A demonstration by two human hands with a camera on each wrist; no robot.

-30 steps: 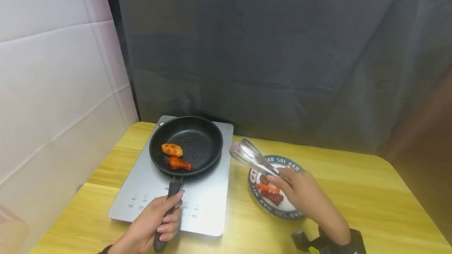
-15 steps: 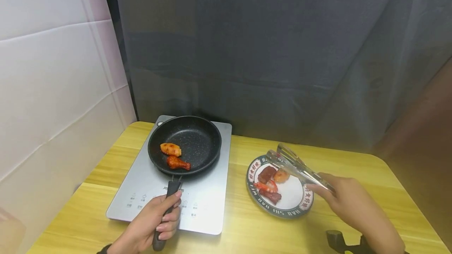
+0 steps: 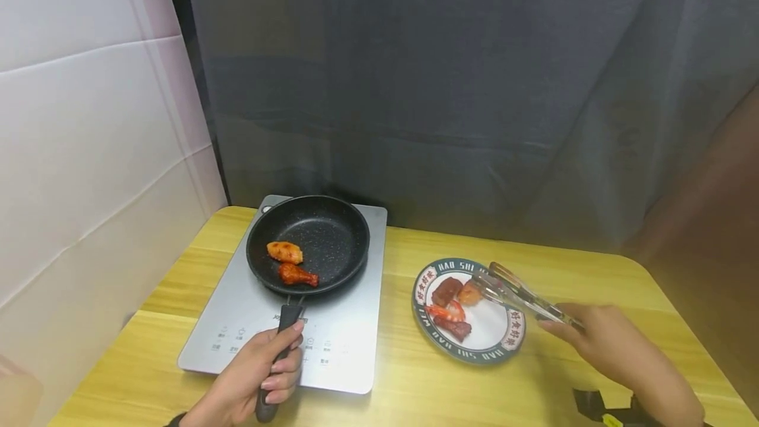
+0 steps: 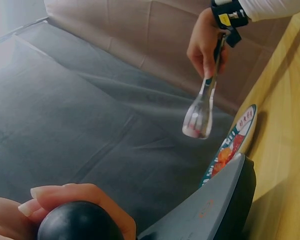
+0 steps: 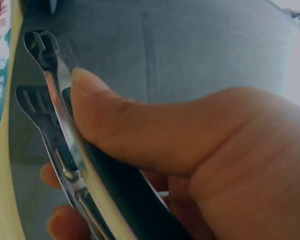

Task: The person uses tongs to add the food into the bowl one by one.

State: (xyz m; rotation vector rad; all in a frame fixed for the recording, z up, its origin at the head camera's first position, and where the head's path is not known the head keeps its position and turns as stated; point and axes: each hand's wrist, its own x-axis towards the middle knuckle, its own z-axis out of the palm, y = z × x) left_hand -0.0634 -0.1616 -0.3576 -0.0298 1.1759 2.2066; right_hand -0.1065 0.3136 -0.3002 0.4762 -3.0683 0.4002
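Note:
My left hand [image 3: 255, 374] grips the black handle [image 3: 283, 348] of a frying pan [image 3: 335, 242]. Two pieces of food lie in the pan's left part: a chicken wing [image 3: 285, 252] and a drumstick [image 3: 298, 275]. My right hand [image 3: 617, 348] holds metal tongs [image 3: 534, 302], thumb on one arm and fingers on the other. Their tips hang over the right part of a round plate [image 3: 433, 335], apart, with nothing seen between them in the right wrist view. On the plate are a shrimp [image 3: 447, 312], an orange piece [image 3: 470, 293] and dark reddish meat pieces [image 3: 447, 291].
The pan stands on a flat silver induction cooktop [image 3: 350, 361] with touch markings along its front. Plate and cooktop share a yellow wooden table [image 3: 397, 381]. A dark grey curtain [image 3: 385, 84] hangs behind, and a white panel [image 3: 107, 150] stands at the left.
My right hand has moved the tongs rightward, from between pan and plate to the plate's right side. The tongs' tips now point down lower over the plate. The left hand keeps its grip.

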